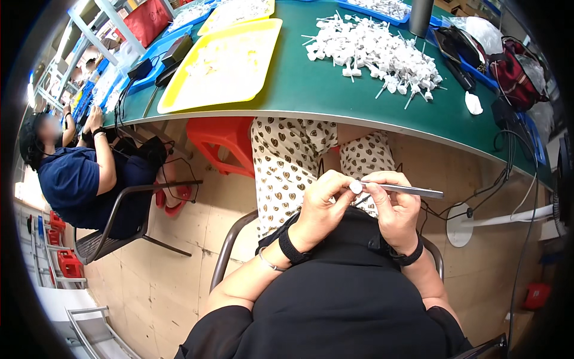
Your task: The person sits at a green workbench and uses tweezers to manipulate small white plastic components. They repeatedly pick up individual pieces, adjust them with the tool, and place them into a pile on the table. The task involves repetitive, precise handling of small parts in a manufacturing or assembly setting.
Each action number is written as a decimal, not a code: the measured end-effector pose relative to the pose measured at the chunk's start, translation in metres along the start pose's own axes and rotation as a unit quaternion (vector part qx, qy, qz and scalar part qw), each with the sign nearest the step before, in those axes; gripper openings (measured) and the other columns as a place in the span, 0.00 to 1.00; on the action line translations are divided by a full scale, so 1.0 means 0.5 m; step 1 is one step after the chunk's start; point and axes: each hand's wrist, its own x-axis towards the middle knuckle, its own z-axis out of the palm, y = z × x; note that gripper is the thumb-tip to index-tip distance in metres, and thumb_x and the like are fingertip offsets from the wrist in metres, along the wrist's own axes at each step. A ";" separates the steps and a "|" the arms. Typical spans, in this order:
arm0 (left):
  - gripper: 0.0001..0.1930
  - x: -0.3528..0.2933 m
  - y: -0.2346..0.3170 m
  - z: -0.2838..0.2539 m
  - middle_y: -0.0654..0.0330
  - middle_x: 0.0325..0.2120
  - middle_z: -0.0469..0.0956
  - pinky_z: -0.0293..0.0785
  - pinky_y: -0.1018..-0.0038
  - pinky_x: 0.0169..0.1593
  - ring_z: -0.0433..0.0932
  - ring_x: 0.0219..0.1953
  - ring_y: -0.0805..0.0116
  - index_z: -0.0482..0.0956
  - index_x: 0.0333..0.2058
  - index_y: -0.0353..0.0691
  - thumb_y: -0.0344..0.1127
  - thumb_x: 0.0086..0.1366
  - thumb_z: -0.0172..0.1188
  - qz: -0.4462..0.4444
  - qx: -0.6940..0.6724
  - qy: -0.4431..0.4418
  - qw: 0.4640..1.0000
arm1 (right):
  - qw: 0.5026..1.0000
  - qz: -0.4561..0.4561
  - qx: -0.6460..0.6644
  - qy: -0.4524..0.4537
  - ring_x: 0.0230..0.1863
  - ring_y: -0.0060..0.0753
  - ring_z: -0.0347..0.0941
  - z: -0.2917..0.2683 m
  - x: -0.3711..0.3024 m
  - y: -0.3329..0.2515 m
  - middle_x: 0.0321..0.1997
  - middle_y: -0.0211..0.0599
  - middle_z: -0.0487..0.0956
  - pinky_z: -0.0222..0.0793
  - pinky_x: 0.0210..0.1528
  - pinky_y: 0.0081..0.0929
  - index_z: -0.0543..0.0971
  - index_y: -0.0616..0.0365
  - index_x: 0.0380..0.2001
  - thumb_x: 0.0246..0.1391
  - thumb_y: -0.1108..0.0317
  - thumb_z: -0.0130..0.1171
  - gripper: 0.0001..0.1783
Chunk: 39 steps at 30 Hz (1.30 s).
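Above my lap, my left hand (323, 209) pinches a small white plastic part (356, 187) between thumb and fingers. My right hand (396, 210) is closed on a slim grey metal tool (421, 191). One end of the tool sticks out to the right; its other end meets the white part and is mostly covered by my fingers, so its exact kind does not show. Both hands are close together, below the table edge. On the green table (293, 90) ahead lies a heap of similar white plastic parts (373, 54), many with thin stems.
A yellow tray (266, 57) sits left of the heap. Behind it are blue trays of parts. A dark cylinder (421, 18) and bags (519, 66) stand at right. Cables hang near a white stand base (460, 225). A co-worker (78, 173) sits left, beyond a red stool (220, 137).
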 end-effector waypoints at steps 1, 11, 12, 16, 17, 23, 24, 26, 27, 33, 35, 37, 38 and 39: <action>0.07 0.000 0.000 0.001 0.59 0.30 0.79 0.76 0.74 0.31 0.80 0.28 0.70 0.83 0.39 0.37 0.22 0.63 0.68 0.004 0.002 0.003 1.000 | 1.000 0.001 0.001 -0.002 0.31 0.24 0.80 0.000 0.001 -0.001 0.34 0.36 0.84 0.76 0.34 0.21 0.82 0.65 0.39 0.62 0.77 0.64 0.04; 0.03 0.001 -0.002 -0.005 0.61 0.30 0.78 0.81 0.78 0.33 0.82 0.30 0.74 0.82 0.39 0.35 0.26 0.68 0.66 0.025 0.030 -0.018 0.999 | 1.000 0.024 0.002 -0.002 0.30 0.23 0.81 -0.003 -0.001 0.003 0.33 0.36 0.85 0.76 0.33 0.21 0.82 0.65 0.39 0.63 0.76 0.64 0.04; 0.03 0.001 -0.001 -0.005 0.61 0.30 0.78 0.81 0.79 0.33 0.82 0.30 0.74 0.82 0.39 0.35 0.26 0.68 0.66 0.025 0.030 -0.018 0.999 | 1.000 0.024 0.006 0.000 0.30 0.23 0.81 -0.003 0.000 0.002 0.33 0.36 0.85 0.76 0.33 0.21 0.82 0.65 0.39 0.63 0.76 0.64 0.04; 0.03 0.002 -0.001 -0.006 0.61 0.30 0.78 0.81 0.79 0.33 0.82 0.30 0.75 0.82 0.39 0.35 0.27 0.68 0.66 0.025 0.033 -0.018 0.999 | 1.000 0.024 0.015 0.007 0.30 0.23 0.80 -0.001 0.000 0.003 0.33 0.35 0.85 0.76 0.33 0.20 0.82 0.65 0.39 0.63 0.75 0.64 0.04; 0.03 0.002 -0.001 -0.005 0.61 0.30 0.78 0.81 0.79 0.33 0.83 0.30 0.75 0.82 0.39 0.34 0.26 0.68 0.66 0.025 0.033 -0.018 0.999 | 1.000 0.024 0.017 0.008 0.30 0.22 0.80 -0.001 0.000 0.003 0.33 0.35 0.85 0.76 0.33 0.20 0.82 0.65 0.39 0.63 0.75 0.64 0.04; 0.03 0.000 -0.004 -0.005 0.61 0.31 0.78 0.82 0.78 0.34 0.83 0.31 0.74 0.82 0.39 0.34 0.24 0.68 0.65 0.017 0.018 -0.018 1.000 | 0.998 0.040 -0.017 -0.048 0.39 0.28 0.83 -0.015 0.000 -0.003 0.38 0.41 0.84 0.82 0.46 0.25 0.77 0.69 0.43 0.68 0.75 0.58 0.06; 0.03 0.000 -0.004 -0.005 0.61 0.31 0.78 0.82 0.78 0.34 0.83 0.31 0.74 0.82 0.39 0.34 0.24 0.68 0.65 0.020 0.019 -0.018 0.999 | 0.998 0.041 -0.017 -0.048 0.40 0.28 0.83 -0.015 0.000 -0.004 0.38 0.41 0.84 0.82 0.46 0.25 0.77 0.69 0.43 0.68 0.75 0.58 0.06; 0.04 0.000 -0.005 -0.005 0.60 0.31 0.78 0.82 0.78 0.34 0.83 0.31 0.74 0.82 0.40 0.34 0.24 0.67 0.65 0.024 0.020 -0.017 0.999 | 0.998 0.044 -0.015 -0.049 0.40 0.28 0.83 -0.015 0.000 -0.004 0.38 0.41 0.84 0.82 0.46 0.25 0.77 0.69 0.43 0.68 0.75 0.58 0.06; 0.04 0.000 -0.005 -0.005 0.60 0.31 0.78 0.82 0.78 0.34 0.83 0.31 0.74 0.82 0.40 0.34 0.24 0.67 0.65 0.023 0.021 -0.018 0.999 | 0.999 0.041 -0.003 -0.030 0.37 0.26 0.83 -0.012 0.000 -0.003 0.36 0.39 0.84 0.80 0.42 0.23 0.79 0.68 0.42 0.66 0.75 0.60 0.05; 0.04 0.001 -0.005 -0.005 0.60 0.31 0.78 0.82 0.78 0.33 0.83 0.31 0.73 0.83 0.40 0.34 0.24 0.67 0.65 0.024 0.029 -0.018 0.999 | 0.999 0.030 0.020 0.006 0.30 0.23 0.81 -0.001 0.001 0.001 0.33 0.35 0.84 0.76 0.33 0.20 0.82 0.66 0.39 0.64 0.76 0.63 0.04; 0.04 0.001 -0.006 -0.006 0.60 0.32 0.78 0.81 0.78 0.33 0.83 0.31 0.73 0.83 0.40 0.34 0.24 0.67 0.65 0.030 0.030 -0.018 0.999 | 0.999 0.034 0.029 0.007 0.30 0.23 0.81 0.000 0.001 0.000 0.33 0.35 0.84 0.76 0.33 0.20 0.82 0.66 0.39 0.64 0.76 0.63 0.04; 0.04 0.001 -0.005 -0.005 0.60 0.32 0.78 0.81 0.79 0.33 0.83 0.31 0.74 0.83 0.40 0.34 0.24 0.67 0.66 0.029 0.030 -0.019 0.999 | 0.999 0.027 0.021 0.006 0.30 0.22 0.80 -0.001 0.002 0.001 0.33 0.35 0.84 0.76 0.33 0.20 0.82 0.66 0.39 0.64 0.76 0.63 0.04; 0.04 0.001 -0.004 -0.005 0.60 0.32 0.78 0.81 0.79 0.33 0.83 0.31 0.74 0.83 0.40 0.34 0.24 0.67 0.66 0.028 0.030 -0.019 0.999 | 1.000 0.024 0.017 0.005 0.30 0.22 0.80 -0.001 0.002 0.002 0.33 0.36 0.84 0.76 0.33 0.20 0.82 0.66 0.39 0.64 0.76 0.63 0.04; 0.04 0.001 -0.003 -0.006 0.61 0.31 0.78 0.80 0.79 0.33 0.82 0.31 0.74 0.83 0.40 0.34 0.24 0.67 0.66 0.027 0.031 -0.020 0.999 | 1.000 0.022 0.012 0.004 0.31 0.23 0.81 -0.002 0.002 0.002 0.33 0.36 0.84 0.77 0.34 0.20 0.82 0.67 0.39 0.64 0.76 0.63 0.04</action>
